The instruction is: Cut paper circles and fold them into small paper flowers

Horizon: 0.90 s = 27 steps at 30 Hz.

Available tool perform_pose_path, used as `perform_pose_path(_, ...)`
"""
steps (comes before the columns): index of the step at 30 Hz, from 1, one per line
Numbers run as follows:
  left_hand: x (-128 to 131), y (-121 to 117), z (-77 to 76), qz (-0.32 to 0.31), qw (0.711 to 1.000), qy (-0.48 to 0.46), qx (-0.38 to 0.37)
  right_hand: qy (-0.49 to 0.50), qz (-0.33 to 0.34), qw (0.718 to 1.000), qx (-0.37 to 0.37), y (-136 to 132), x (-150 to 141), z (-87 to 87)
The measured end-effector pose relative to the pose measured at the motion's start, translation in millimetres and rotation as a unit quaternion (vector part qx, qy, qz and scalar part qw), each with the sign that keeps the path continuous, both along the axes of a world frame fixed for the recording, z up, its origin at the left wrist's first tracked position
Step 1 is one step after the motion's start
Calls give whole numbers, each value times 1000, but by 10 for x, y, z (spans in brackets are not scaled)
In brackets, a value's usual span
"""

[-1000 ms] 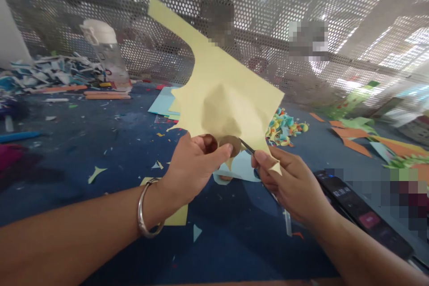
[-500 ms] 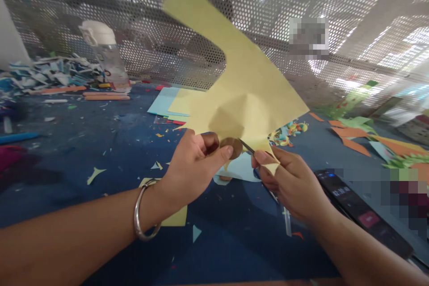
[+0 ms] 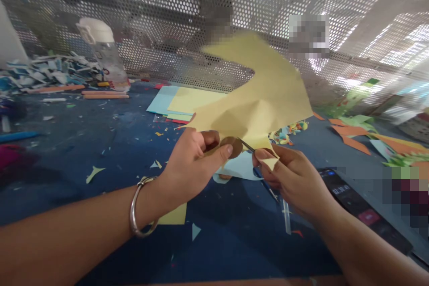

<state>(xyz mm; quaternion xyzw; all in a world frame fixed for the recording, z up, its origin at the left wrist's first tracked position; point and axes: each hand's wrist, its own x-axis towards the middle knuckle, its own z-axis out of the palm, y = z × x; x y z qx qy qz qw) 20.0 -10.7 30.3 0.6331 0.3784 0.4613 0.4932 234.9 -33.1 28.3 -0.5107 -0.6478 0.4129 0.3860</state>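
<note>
- The left hand's (image 3: 189, 165) grip is clamped on a brown disc (image 3: 234, 146) and the yellow sheet (image 3: 275, 103), thumb pressed on the disc's face.
- The right hand's (image 3: 295, 181) grip is closed around dark-bladed scissors (image 3: 247, 145), their tip at the disc's edge; a pale pointed flap of the sheet lies over its thumb.
- The yellow sheet is held up above the bench (image 3: 117, 143), creased near the disc, with a deep curved bite in its left side and a blurred upper end.
- Compared with the earlier frames, the sheet's upper strip has swung rightward and bends lower, its right corner sits farther right, and more of the paper stack (image 3: 163, 100) behind shows.
- Light blue paper (image 3: 244, 166) lies beneath the hands; a phone (image 3: 367, 212) rests beside the right forearm.
- Beyond stand a white-lidded bottle (image 3: 112, 60) and, nearby, a heap of blue and white scraps (image 3: 50, 73).
</note>
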Motion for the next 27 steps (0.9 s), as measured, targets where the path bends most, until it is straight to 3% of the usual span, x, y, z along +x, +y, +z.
perform_pose_path(5, 10, -15, 40, 31, 1000, 0, 1, 16, -4, 1000, -9, -11, -8, 38)
perform_pose_path(10, 8, -10, 44, 7, 999, -8, -31, 26, 16, 999, -13, -6, 6, 54)
perform_pose_path(17, 4, 20, 26, -43, 993, -99, -50, -19, 21, 1000, -9, 9, 20, 122)
perform_pose_path(27, 30, 36, 62, -58, 995, -60, -62, -53, 37, 998, 0, 32, 56, 132)
